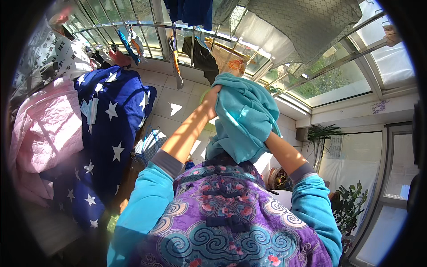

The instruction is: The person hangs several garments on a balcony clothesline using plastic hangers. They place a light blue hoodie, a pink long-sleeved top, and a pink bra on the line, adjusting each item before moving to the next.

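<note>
The likeliest trouble, I judge, is that the loose, bunched piece of soft teal fabric [247,113] slips or stays tangled. It fills the space just above centre, toward 1 o'clock, its folds heaped thickly, so pulling on one layer could drag others along. Its lower end hangs at 6 o'clock of the bundle, in front of the collar of the purple garment with swirl and flower embroidery [227,213]; it could catch there if swung inward. Swung out toward 11 o'clock, it might brush the dark olive garment hanging from the rail [200,58]. If the hold at one edge loosened, the weight would probably sag toward the other side.

As for the grip, the left hand [211,101], at 12 o'clock, looks closed on the fabric's upper-left edge, with no clear gap, though its fingertips are partly hidden. The right forearm [287,153] rises from 5 o'clock, and its hand disappears behind the folds; I cannot tell how far open that grip is or whether it holds anything.
</note>
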Available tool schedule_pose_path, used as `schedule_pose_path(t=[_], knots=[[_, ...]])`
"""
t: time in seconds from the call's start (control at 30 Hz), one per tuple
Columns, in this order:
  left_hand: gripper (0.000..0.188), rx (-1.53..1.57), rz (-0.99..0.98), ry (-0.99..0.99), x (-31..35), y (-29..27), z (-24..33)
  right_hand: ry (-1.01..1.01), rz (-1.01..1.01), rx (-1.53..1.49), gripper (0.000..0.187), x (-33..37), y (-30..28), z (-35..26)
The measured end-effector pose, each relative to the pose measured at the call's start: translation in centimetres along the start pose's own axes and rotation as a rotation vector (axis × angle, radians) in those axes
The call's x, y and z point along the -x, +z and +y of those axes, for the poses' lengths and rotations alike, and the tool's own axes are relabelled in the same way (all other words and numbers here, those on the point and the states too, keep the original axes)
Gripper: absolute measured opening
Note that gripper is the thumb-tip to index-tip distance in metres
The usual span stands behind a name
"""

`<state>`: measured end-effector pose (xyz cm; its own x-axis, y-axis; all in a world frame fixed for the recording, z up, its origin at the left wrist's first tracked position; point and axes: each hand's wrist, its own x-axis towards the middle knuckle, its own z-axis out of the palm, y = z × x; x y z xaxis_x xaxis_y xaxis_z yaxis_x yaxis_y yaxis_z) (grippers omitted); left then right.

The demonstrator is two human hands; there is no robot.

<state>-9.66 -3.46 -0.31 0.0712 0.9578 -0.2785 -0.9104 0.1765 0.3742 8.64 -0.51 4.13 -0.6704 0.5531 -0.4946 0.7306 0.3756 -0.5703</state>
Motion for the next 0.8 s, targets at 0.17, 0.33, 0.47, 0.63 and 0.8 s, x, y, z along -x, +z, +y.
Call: schedule_pose_path(t=[0.17,0.33,0.47,0.63,0.8], knots=[[0.047,0.03,0.187,0.094,1.2,-5.0,0.2,-0.304,0.107,-0.063,0.03,6.2,-4.9,1.8],[0.051,0.164,0.11,0.179,1.9,-4.3,1.5,-0.601,0.843,-0.693,0.017,13.0,-10.9,1.6],[0.055,0.143,0.265,0.232,3.6,-6.1,3.1,-1.042,1.239,-0.825,0.019,22.1,-18.7,3.2],[0.052,0.205,0.223,0.246,4.3,-6.0,1.2,-0.592,1.537,-0.594,0.02,20.4,-17.8,5.3],[0.048,0.184,0.089,0.235,5.9,-3.8,-1.2,0.206,0.566,0.283,0.033,11.8,-11.5,3.1]])
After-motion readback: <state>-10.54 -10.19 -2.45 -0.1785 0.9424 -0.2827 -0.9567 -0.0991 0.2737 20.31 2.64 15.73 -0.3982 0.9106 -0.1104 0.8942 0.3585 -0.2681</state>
